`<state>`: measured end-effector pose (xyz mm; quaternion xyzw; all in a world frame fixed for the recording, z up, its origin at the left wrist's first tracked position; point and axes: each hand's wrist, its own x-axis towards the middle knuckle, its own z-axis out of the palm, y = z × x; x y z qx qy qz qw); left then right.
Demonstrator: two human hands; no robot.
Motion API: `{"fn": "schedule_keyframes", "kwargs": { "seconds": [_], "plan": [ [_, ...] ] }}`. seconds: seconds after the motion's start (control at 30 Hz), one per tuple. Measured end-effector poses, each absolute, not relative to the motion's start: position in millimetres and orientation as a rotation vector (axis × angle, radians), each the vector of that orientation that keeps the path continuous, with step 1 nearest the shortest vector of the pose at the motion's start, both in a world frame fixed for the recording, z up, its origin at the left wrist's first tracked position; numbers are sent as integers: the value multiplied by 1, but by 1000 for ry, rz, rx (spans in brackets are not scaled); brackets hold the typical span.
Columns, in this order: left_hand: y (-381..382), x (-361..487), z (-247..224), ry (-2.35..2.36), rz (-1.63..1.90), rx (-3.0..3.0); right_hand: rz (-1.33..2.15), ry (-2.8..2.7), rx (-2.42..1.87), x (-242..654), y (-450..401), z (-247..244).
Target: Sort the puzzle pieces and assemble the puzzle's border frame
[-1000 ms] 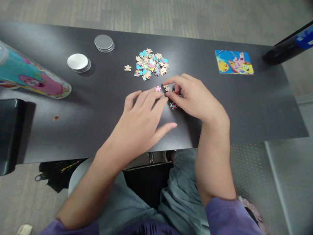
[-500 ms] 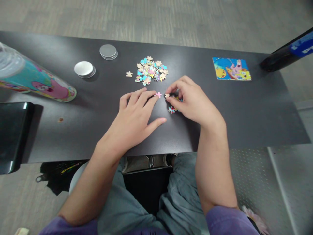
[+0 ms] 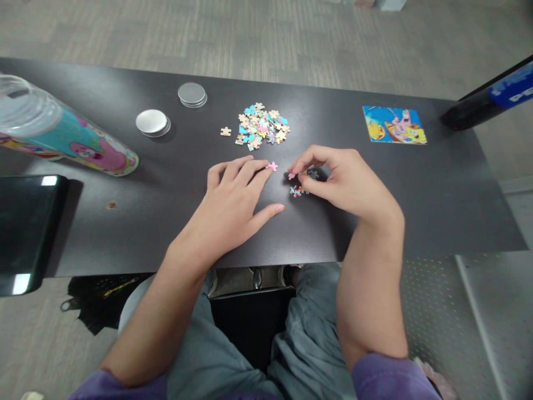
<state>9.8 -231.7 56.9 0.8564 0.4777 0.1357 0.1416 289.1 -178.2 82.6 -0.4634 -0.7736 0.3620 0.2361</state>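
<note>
My left hand (image 3: 231, 191) lies with fingers spread on the dark table, its index fingertip at the edge of a pink puzzle piece (image 3: 273, 166). Just to the right, my right hand (image 3: 339, 176) is curled in a pinch. A second pink puzzle piece (image 3: 291, 176) shows at its index fingertip, close to the thumb. Beneath that hand is a small group of colourful puzzle pieces (image 3: 296, 191), partly hidden by the fingers. Farther back is a heap of mixed puzzle pieces (image 3: 262, 126), some showing plain backs. One plain-backed piece (image 3: 225, 131) lies left of the heap.
Two stacks of round discs (image 3: 192, 93) (image 3: 151, 121) stand back left, near a cartoon-printed clear cylinder (image 3: 97, 153). A black device (image 3: 29, 233) sits at the left edge. On the right are a cartoon picture card (image 3: 395, 125) and a dark bottle (image 3: 478, 108) with a blue label.
The piece at my right fingertips showed its pale back earlier and now shows pink. My right hand has shifted slightly right and lower. My left hand stays by its pink piece.
</note>
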Motion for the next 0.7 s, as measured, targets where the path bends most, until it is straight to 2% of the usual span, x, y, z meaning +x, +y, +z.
{"fn": "schedule_keyframes", "kwargs": {
  "seconds": [0.27,0.47,0.7],
  "plan": [
    [-231,11,57,1368,416,2456,1086,-2116,-1253,292,-177,82],
    [-234,17,59,1340,380,2499,782,-2081,-1379,295,-177,85],
    [-249,45,57,1261,280,2577,678,-2070,-1346,295,-179,88]
  ]
}}
